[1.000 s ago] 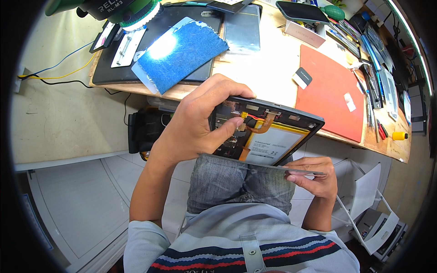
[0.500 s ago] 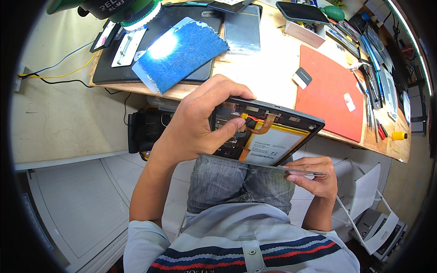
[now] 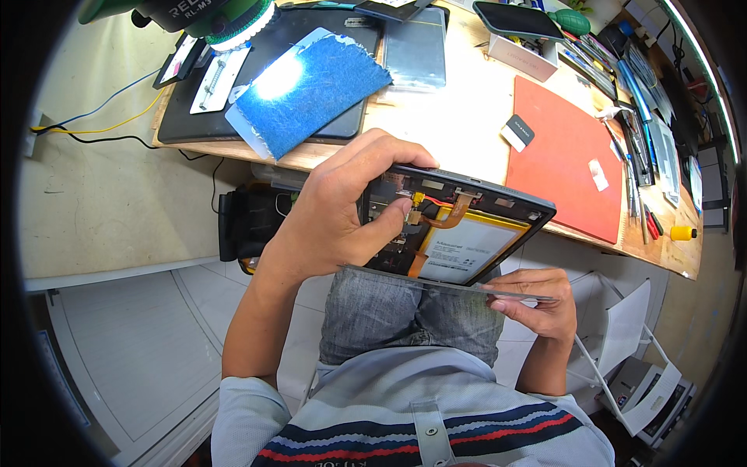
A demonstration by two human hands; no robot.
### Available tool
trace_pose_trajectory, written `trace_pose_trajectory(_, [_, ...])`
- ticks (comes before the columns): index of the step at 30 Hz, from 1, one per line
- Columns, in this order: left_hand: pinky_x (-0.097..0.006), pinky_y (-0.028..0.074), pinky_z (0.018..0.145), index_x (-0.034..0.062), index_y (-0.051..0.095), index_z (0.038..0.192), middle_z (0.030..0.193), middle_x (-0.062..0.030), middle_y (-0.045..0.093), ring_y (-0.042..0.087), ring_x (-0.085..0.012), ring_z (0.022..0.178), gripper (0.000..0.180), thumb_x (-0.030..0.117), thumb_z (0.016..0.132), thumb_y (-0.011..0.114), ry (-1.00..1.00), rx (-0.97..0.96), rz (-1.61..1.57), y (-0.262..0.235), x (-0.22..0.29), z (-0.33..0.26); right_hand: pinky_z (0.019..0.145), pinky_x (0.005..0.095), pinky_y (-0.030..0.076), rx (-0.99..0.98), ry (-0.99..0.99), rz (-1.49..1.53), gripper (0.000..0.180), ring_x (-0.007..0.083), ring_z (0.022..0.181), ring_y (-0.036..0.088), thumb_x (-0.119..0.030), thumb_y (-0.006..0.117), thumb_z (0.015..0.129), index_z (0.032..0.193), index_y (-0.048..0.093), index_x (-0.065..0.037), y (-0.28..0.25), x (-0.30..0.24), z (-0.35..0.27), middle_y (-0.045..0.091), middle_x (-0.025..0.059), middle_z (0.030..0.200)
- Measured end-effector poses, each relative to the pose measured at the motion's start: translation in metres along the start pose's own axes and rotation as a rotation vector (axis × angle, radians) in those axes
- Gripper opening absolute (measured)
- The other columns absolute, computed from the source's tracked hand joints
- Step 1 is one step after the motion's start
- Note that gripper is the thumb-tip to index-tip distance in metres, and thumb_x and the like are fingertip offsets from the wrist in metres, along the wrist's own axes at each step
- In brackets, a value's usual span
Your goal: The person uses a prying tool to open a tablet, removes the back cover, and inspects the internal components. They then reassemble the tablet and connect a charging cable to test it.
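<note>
Left hand (image 3: 342,214) curls over the near left corner of an opened tablet (image 3: 459,229), thumb and fingertips pressed down among the exposed parts inside, so it is closed in a pinch on the tablet's inner edge; what exactly the fingertips hold is too small to tell. Right hand (image 3: 537,300) sits below the tablet's right end, fingers folded around the edge of a thin grey panel (image 3: 436,282) that lies just under the tablet and runs the same way.

Held above the person's lap, the tablet has its open back facing up, showing a pale battery and an orange ribbon cable. Its long axis runs from the left hand toward the upper right, the far long edge tipped up toward the wooden desk (image 3: 475,117).

Beyond the tablet on the desk lies a red mat (image 3: 560,163), just past its right end. Further off to the tablet's upper left a blue cloth (image 3: 319,86) rests on a black mat (image 3: 194,117), brightly lit by a lamp. A grey slab (image 3: 416,50) lies straight beyond the tablet, and hand tools (image 3: 638,148) line the desk's right edge
</note>
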State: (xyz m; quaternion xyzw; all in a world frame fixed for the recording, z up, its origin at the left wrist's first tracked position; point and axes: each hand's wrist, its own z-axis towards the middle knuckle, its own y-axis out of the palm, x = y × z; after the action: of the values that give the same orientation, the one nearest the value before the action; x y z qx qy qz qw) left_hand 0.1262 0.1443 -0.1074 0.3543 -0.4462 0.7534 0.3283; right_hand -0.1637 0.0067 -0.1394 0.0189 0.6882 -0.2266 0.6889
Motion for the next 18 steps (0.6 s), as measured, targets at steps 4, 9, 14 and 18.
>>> trace_pose_trajectory(4, [-0.030, 0.049, 0.086, 0.0019, 0.066, 0.112, 0.104, -0.0097, 0.065, 0.063, -0.0186, 0.096, 0.037, 0.000, 0.075, 0.067, 0.012, 0.000, -0.006, -0.0001, -0.0012, 0.0007, 0.074, 0.0323, 0.060, -0.002, 0.008, -0.003, 0.025, 0.0274, 0.085, 0.076, 0.003, 0.078, 0.077, 0.102, 0.079, 0.003, 0.0001, -0.0002, 0.0004, 0.076, 0.0201, 0.095])
trace_pose_trajectory(9, [-0.030, 0.049, 0.086, 0.0020, 0.066, 0.113, 0.105, -0.0098, 0.065, 0.063, -0.0185, 0.096, 0.034, 0.004, 0.079, 0.071, -0.003, 0.000, 0.009, 0.0009, -0.0013, -0.0001, 0.073, 0.0320, 0.060, 0.010, 0.024, 0.001, 0.024, 0.0265, 0.084, 0.076, 0.002, 0.078, 0.078, 0.101, 0.078, 0.004, 0.0004, -0.0018, 0.0011, 0.076, 0.0197, 0.094])
trace_pose_trajectory(14, [-0.029, 0.049, 0.087, 0.0015, 0.065, 0.117, 0.107, -0.0095, 0.066, 0.063, -0.0164, 0.098, 0.029, 0.008, 0.089, 0.070, -0.024, 0.001, 0.008, 0.0004, -0.0032, 0.0006, 0.071, 0.0314, 0.059, 0.045, 0.056, -0.011, 0.019, 0.0256, 0.081, 0.076, 0.002, 0.078, 0.079, 0.098, 0.079, 0.004, 0.0014, -0.0032, 0.0013, 0.076, 0.0190, 0.092])
trace_pose_trajectory(18, [-0.027, 0.048, 0.087, -0.0010, 0.065, 0.119, 0.110, -0.0075, 0.065, 0.061, -0.0119, 0.100, 0.025, 0.009, 0.096, 0.064, -0.228, 0.030, -0.236, 0.0030, 0.0001, -0.0023, 0.069, 0.0311, 0.059, 0.083, 0.018, -0.031, 0.012, 0.0263, 0.078, 0.075, 0.002, 0.079, 0.078, 0.090, 0.079, 0.004, 0.0025, -0.0001, 0.0001, 0.076, 0.0189, 0.090])
